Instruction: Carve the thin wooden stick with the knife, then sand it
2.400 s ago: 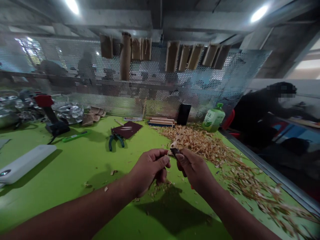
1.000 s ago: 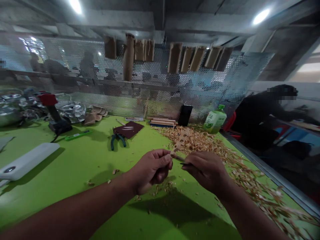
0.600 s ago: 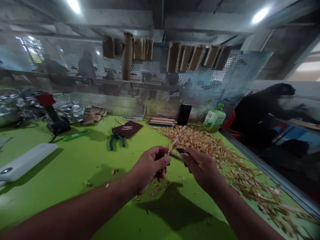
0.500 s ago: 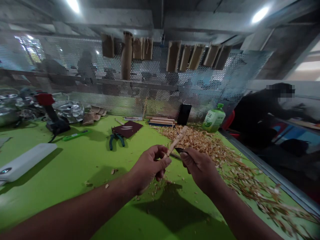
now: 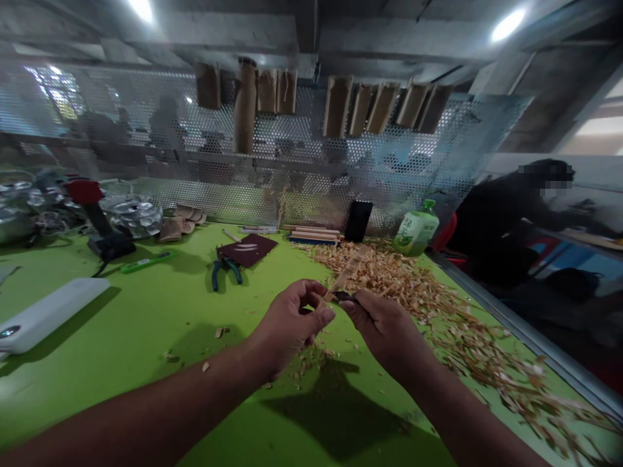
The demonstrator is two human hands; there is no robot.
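Left hand (image 5: 294,321): fingers clamped on a wooden stick (image 5: 345,273), tilted, at the near side of the shavings pile (image 5: 394,277). Right hand (image 5: 382,324): fingers clamped on a dark knife (image 5: 344,296), before the pile. Pliers (image 5: 215,275) lie on the surface (image 5: 150,305), left of the pile.

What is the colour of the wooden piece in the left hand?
The wooden piece is pale tan, seen in the head view.

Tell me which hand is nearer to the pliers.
Left. The left hand is to the right of the pliers and closer to the wearer, not touching them; the right hand is farther right, beyond the left one.
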